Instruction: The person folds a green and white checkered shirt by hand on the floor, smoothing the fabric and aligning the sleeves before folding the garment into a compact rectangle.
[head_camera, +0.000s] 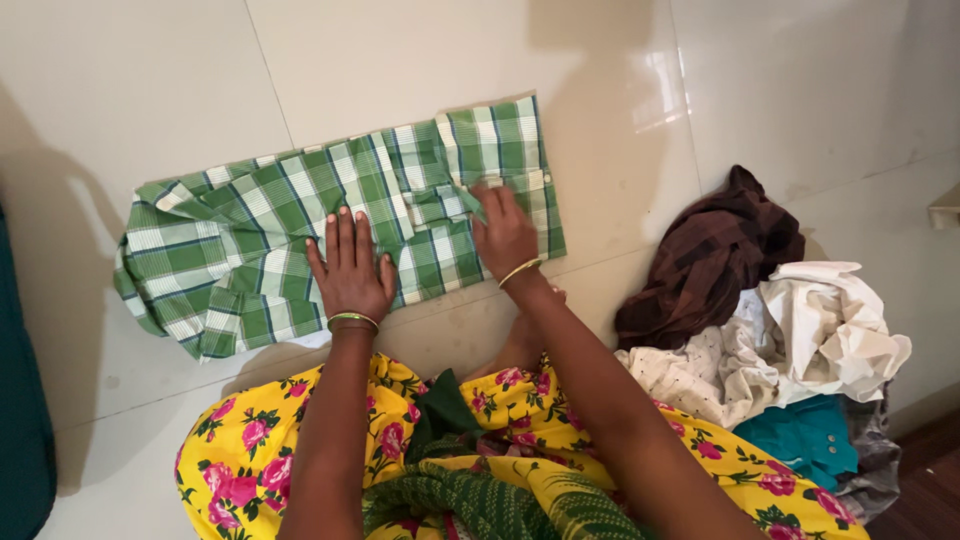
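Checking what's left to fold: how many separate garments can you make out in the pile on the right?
5 at least: brown garment on top, cream cloth right, dotted white cloth in front, teal cloth below, grey cloth at the edge. More may lie hidden underneath.

No packages, labels, signs, screens.

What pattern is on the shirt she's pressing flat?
The shirt is green and white checked with thin dark lines, seen in the head view.
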